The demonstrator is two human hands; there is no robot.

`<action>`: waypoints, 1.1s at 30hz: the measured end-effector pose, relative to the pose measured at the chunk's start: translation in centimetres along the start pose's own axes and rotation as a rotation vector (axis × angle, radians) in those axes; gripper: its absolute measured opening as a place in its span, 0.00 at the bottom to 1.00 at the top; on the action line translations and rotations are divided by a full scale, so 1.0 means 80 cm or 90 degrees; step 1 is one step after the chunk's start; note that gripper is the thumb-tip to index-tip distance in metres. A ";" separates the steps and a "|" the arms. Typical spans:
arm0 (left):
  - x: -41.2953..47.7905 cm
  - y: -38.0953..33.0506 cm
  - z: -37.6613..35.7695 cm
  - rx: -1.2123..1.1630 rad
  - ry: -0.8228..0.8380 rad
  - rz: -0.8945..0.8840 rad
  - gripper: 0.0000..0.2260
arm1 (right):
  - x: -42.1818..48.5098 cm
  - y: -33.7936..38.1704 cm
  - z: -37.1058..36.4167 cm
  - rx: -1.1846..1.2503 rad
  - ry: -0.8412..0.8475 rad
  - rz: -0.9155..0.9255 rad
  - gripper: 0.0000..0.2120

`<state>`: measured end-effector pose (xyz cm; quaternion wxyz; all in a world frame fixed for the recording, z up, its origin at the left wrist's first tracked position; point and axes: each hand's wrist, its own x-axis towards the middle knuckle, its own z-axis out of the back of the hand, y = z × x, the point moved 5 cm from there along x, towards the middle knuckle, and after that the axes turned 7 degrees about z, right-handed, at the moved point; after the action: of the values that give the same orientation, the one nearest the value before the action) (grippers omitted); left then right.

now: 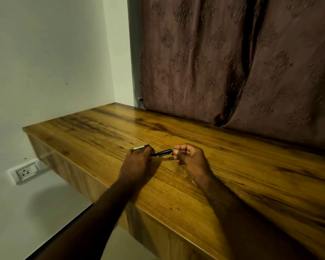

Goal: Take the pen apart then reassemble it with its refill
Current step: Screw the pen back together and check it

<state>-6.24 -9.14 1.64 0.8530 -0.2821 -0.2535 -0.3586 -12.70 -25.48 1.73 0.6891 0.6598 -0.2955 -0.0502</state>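
Observation:
A black pen (162, 152) lies almost level just above the wooden table (233, 166), stretched between my two hands. My left hand (139, 160) grips its left end, fingers curled over the barrel. My right hand (189, 154) pinches the pen's right tip between thumb and forefinger. The part of the pen inside the left hand is hidden. No separate refill shows.
A small flat box (140, 147) with a pale top lies on the table just behind my left hand. A brown patterned curtain (233, 62) hangs along the table's far edge. A wall socket (26, 171) sits low on the white wall at left.

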 end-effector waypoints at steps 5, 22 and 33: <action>0.000 -0.001 0.002 -0.013 0.001 0.011 0.10 | -0.001 -0.001 -0.001 -0.006 0.007 -0.003 0.07; -0.002 -0.007 0.011 -0.059 0.003 -0.031 0.13 | 0.002 -0.010 -0.005 -0.097 0.021 0.033 0.06; 0.000 -0.003 0.006 -0.043 -0.008 -0.009 0.07 | 0.001 -0.009 0.003 0.008 0.012 -0.020 0.05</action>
<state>-6.52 -8.95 2.04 0.8388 -0.3113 -0.2485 -0.3711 -12.50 -25.78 1.05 0.6870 0.6688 -0.2789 -0.0533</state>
